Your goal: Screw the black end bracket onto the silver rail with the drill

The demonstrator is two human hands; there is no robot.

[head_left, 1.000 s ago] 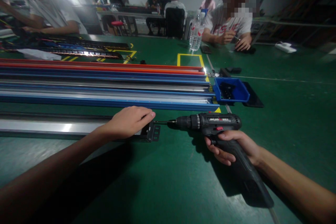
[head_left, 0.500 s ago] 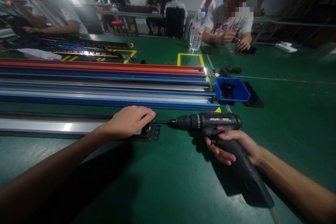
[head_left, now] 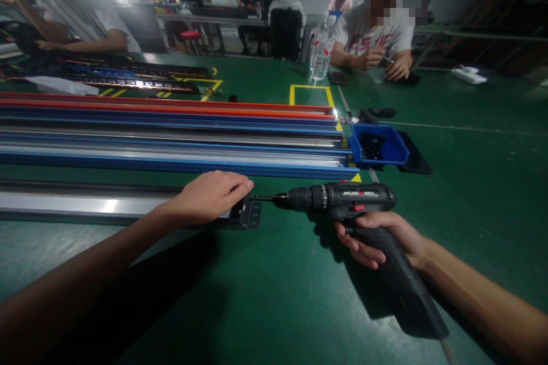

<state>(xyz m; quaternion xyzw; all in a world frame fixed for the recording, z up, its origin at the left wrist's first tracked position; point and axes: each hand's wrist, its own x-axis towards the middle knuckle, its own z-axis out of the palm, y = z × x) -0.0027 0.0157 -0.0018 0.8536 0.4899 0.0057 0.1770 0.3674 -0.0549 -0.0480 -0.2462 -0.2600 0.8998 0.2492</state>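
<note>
- Lower left: the silver-black rail (head_left: 85,205) runs in from the frame edge.
- Centre: the left hand (head_left: 209,197) lies flat on the rail's right end, fingers together, gripping nothing.
- Right of centre: the drill (head_left: 342,201) points its bit at the end bracket (head_left: 253,215).
- Lower right: the right hand (head_left: 381,236) is clamped round the drill's handle.

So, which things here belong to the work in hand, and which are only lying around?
In hand:
- left hand, laid on the silver rail
- the rail's black end bracket
- right hand, gripping the black drill, with its bit at the bracket

Lying about:
- stacked blue and red rails
- blue bin
- water bottles
- white power strip
</note>
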